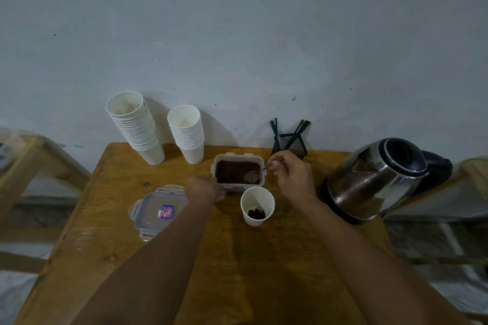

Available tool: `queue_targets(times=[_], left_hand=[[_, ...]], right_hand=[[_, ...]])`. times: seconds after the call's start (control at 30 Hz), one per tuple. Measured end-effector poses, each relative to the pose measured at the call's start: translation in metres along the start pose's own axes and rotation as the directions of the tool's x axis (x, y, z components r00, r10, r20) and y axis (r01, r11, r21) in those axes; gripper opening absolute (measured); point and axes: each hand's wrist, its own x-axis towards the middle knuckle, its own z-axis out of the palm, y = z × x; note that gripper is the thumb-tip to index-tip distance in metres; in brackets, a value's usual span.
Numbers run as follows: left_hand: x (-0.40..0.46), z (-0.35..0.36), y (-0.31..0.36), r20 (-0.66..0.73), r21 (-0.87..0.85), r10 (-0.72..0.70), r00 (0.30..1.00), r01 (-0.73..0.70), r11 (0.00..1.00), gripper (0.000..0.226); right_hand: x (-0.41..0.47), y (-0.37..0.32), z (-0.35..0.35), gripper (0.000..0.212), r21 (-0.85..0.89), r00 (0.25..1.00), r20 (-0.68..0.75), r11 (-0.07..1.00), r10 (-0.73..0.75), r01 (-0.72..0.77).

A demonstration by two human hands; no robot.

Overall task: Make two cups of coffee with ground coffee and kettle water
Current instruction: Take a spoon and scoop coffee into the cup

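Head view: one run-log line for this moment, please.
step: scooping coffee | right hand: pinches spoon in container | left hand: steadies container | cup: holds grounds

A wooden table (264, 272) stands against the wall. Directly on it: two stacks of paper cups (137, 126) at the rear left, an open coffee container (239, 173), its lid (158, 212), one paper cup (257, 206), a mesh stirrer holder (290, 144), and a steel kettle (375, 182).
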Motion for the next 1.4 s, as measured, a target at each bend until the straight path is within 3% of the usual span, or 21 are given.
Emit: queue_targets(times=[0.1,0.2,0.3,0.43,0.5,0.57,0.67,0.83,1.0,1.17,1.23,1.4], left_hand=[[-0.005,0.001,-0.003,0.01,-0.013,0.015,1.0,-0.015,1.0,0.014],[-0.005,0.0,-0.014,0.019,0.007,0.031,0.999,-0.031,0.999,0.017],[-0.006,0.001,-0.023,0.046,0.073,0.035,0.998,-0.038,0.997,0.02],[-0.011,0.001,-0.035,0.163,0.258,0.072,0.984,-0.113,0.959,0.009],[-0.011,0.001,-0.042,0.324,0.332,0.117,0.939,-0.229,0.915,0.027],[-0.02,0.002,-0.044,0.502,0.344,0.157,0.851,-0.363,0.866,0.043],[-0.025,0.007,-0.048,0.656,0.358,0.162,0.737,-0.493,0.793,0.071],[-0.023,0.017,-0.059,0.655,0.346,0.244,0.715,-0.571,0.744,0.089],[-0.036,0.034,-0.065,0.583,0.288,0.325,0.744,-0.564,0.774,0.079],[-0.038,0.046,-0.068,0.571,0.315,0.333,0.75,-0.575,0.755,0.09],[-0.036,0.05,-0.072,0.549,0.319,0.345,0.761,-0.572,0.756,0.094],[-0.037,0.056,-0.081,0.496,0.3,0.427,0.756,-0.611,0.733,0.092]], right_hand=[[0.01,-0.002,0.005,0.012,0.195,0.963,-0.076,0.951,0.258,-0.239],[0.017,0.001,0.01,0.013,0.393,0.847,-0.045,0.789,0.529,-0.472],[0.02,0.01,0.016,0.011,0.469,0.742,0.033,0.645,0.67,-0.603],[0.021,0.016,0.02,0.021,0.509,0.722,0.108,0.586,0.683,-0.63],[0.022,0.015,0.018,0.024,0.508,0.728,0.136,0.584,0.672,-0.633],[0.022,0.012,0.014,0.028,0.501,0.724,0.161,0.576,0.671,-0.646],[0.018,0.01,0.001,0.034,0.462,0.723,0.183,0.59,0.667,-0.662],[-0.002,0.024,-0.029,0.035,0.443,0.669,0.171,0.55,0.724,-0.708],[-0.028,0.042,-0.063,0.027,0.455,0.602,0.137,0.49,0.787,-0.743],[-0.067,0.038,-0.097,0.004,0.447,0.554,-0.144,0.553,0.82,-0.703],[-0.081,0.038,-0.11,0.008,0.399,0.545,-0.295,0.619,0.785,-0.676],[-0.082,0.046,-0.139,0.014,0.438,0.491,-0.623,0.791,0.61,-0.428]])
